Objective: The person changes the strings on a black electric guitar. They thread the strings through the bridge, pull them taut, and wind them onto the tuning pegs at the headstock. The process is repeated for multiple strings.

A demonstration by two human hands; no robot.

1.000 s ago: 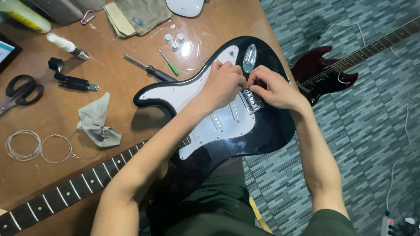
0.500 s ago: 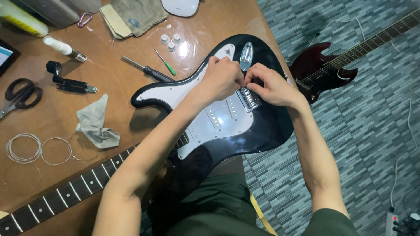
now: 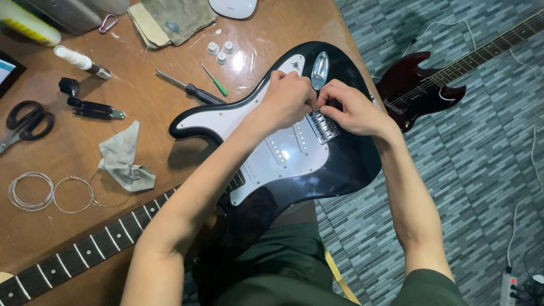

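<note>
My left hand (image 3: 292, 101) and right hand (image 3: 352, 109) pinch together at the bridge (image 3: 324, 126), steadying the black guitar (image 3: 345, 164) beneath them.

black scissors (image 3: 25, 122), screwdrivers (image 3: 190, 89), grey rag (image 3: 123, 161), red guitar (image 3: 422, 90)

I'm at a guitar repair bench, likely a home workshop: screwdrivers (image 3: 190, 88), scissors (image 3: 25, 122), coiled strings (image 3: 51, 192) on a wooden table (image 3: 68, 147), and a dark red guitar (image 3: 419, 90) lying on the patterned floor (image 3: 481, 170).
</note>
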